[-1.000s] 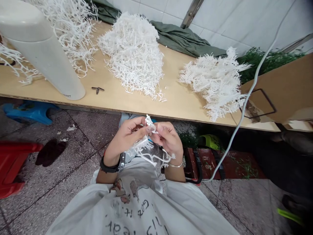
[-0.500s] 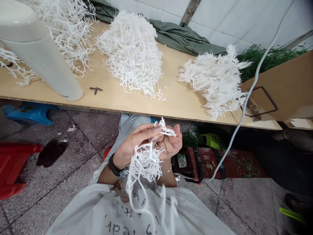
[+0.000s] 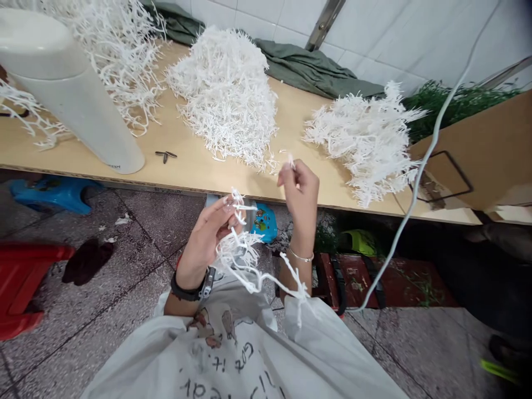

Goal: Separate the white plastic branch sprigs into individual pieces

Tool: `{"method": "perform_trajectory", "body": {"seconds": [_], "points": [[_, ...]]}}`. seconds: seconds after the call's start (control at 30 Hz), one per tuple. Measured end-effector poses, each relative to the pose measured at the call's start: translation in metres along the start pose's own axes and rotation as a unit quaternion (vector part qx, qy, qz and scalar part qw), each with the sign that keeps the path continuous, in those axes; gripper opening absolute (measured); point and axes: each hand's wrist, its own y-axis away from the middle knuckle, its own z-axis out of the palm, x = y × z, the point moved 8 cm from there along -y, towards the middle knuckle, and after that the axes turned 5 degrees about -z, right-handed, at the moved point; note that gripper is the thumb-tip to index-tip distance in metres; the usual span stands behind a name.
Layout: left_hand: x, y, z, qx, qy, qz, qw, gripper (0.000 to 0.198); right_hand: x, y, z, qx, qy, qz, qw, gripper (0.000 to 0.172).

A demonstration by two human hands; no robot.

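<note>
The left hand (image 3: 203,235), loosely curled, holds branching, white, plastic-looking strands (image 3: 245,242) dangling below both hands (light, bendy, I'd guess; best gripped where thickest). The right hand (image 3: 301,185) pinches a blurred white wisp (image 3: 291,160).

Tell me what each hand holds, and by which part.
The left hand pinches a branched white strand near one end; the right hand seems to hold a small white piece, too blurred to tell where.

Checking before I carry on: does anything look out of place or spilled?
Three dark, seed-like bits sit on the table by the bottle, odd among the white piles. White scraps lie on the floor, like stray litter.
</note>
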Motion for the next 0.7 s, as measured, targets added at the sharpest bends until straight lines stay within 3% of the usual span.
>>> {"method": "perform_trajectory", "body": {"seconds": [0.07,0.13,0.2,0.33,0.5,0.63,0.7], "points": [[0.002,-0.001,0.000,-0.001,-0.026,0.017,1.000,0.035,0.019,-0.010,0.005,0.015,0.152,0.019,0.988,0.017],[0.002,-0.001,-0.002,0.009,-0.052,0.026,0.998,0.035,0.030,-0.015,0.009,0.021,0.209,0.015,0.978,0.017],[0.001,-0.002,-0.007,0.027,-0.068,0.031,0.997,0.033,0.030,-0.016,0.013,0.014,0.216,-0.006,0.976,0.011],[0.002,-0.003,-0.014,0.052,-0.073,0.054,0.995,0.028,0.020,-0.012,0.016,0.014,0.227,-0.042,0.973,0.038],[0.003,-0.006,-0.018,0.058,-0.085,0.070,0.992,0.029,0.018,-0.014,0.015,0.039,0.222,-0.022,0.974,0.059],[0.003,-0.010,-0.019,0.048,-0.103,0.083,0.990,0.032,0.019,-0.019,0.022,0.008,0.200,-0.031,0.979,0.060],[0.001,-0.012,-0.021,0.049,-0.116,0.087,0.988,0.033,0.021,-0.024,0.022,0.012,0.218,-0.033,0.975,0.048]]}}
